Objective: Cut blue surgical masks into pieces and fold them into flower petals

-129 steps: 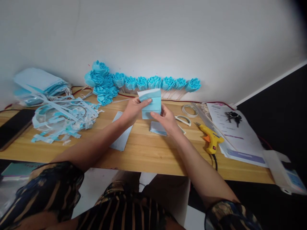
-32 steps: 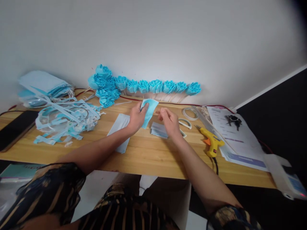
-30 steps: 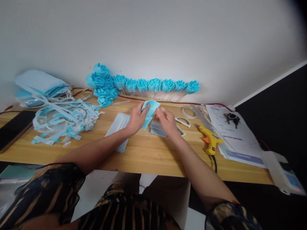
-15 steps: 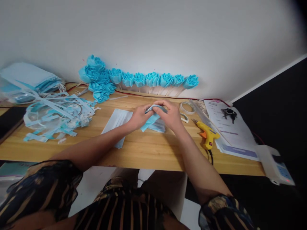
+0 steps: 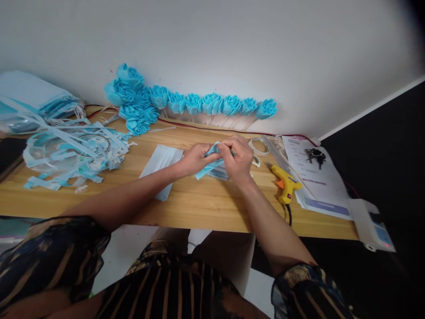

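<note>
Hands (image 5: 238, 158) curled nearly closed, close together, both pinching blue fabric (image 5: 204, 171)

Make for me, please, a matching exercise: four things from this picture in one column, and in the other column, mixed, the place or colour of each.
Things
1. hot glue gun
2. bunch of keys
3. piece of blue mask fabric
4. row of blue flowers

Place or colour
A. held between the left hand and the right hand
B. along the wall
C. on the printed paper
D. yellow

Right pairs: 1-D, 2-C, 3-A, 4-B
</note>
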Action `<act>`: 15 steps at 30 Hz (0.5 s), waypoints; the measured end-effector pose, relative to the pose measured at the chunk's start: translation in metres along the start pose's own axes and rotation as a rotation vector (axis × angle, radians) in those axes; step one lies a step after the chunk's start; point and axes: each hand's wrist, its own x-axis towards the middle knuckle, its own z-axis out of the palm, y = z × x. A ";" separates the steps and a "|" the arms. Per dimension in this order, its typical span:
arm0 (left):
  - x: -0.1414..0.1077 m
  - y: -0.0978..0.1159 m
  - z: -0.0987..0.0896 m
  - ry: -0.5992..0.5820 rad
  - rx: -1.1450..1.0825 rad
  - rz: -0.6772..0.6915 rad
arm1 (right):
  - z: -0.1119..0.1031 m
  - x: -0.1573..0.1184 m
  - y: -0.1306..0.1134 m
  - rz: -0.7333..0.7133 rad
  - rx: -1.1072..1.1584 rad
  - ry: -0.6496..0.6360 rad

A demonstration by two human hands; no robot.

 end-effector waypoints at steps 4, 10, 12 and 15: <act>-0.001 -0.005 -0.001 0.109 -0.032 -0.016 | 0.000 0.006 0.005 0.201 0.210 0.011; -0.002 -0.009 -0.004 0.235 -0.157 -0.078 | -0.002 0.011 0.011 0.299 0.336 -0.076; -0.001 -0.011 -0.004 0.257 -0.170 -0.057 | -0.001 0.010 0.007 0.302 0.271 -0.089; 0.000 -0.012 -0.003 0.272 -0.200 -0.066 | 0.001 0.008 0.000 0.290 0.195 -0.016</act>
